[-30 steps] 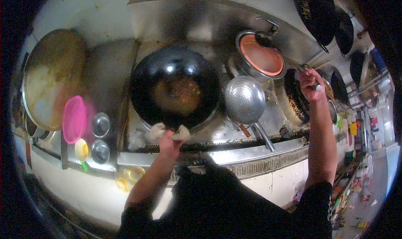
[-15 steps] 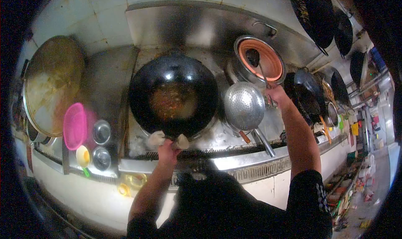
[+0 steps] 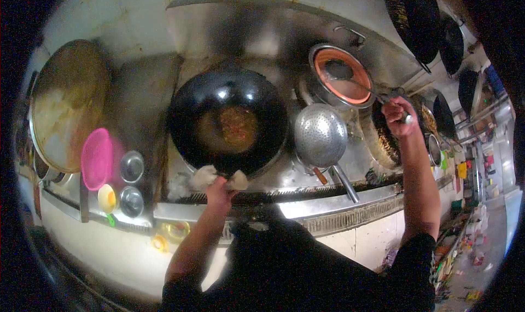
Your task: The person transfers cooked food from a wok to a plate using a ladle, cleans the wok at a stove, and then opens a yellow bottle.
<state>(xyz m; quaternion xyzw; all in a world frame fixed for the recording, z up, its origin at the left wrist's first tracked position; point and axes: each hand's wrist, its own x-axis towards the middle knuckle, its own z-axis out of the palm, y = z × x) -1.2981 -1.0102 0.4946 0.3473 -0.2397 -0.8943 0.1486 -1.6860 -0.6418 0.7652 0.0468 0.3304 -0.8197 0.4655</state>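
My left hand [image 3: 220,193] is closed on the near handle of a black wok [image 3: 188,101], with a pale cloth [image 3: 203,177] bunched between hand and metal. Brownish, steaming food [image 3: 239,127] lies in the wok's bottom. Out to the right, my right hand [image 3: 400,115] is wrapped round the handle of a ladle [image 3: 339,70]. The ladle's dark bowl hangs over an orange-lined metal pot [image 3: 367,88]. Between wok and pot rests a perforated strainer [image 3: 321,134], its metal handle pointing toward me.
A pink basket [image 3: 97,159], two small metal bowls [image 3: 132,166] and a yellow-white scoop [image 3: 107,199] with a green handle stand at the left. Behind them leans a large round lid [image 3: 68,104]. Dark woks [image 3: 413,22] hang at the upper right, with more pans below.
My right hand has swung right and a little up, tilting the ladle flatter over the pot. The food in the wok has shifted right. My left hand keeps its hold.
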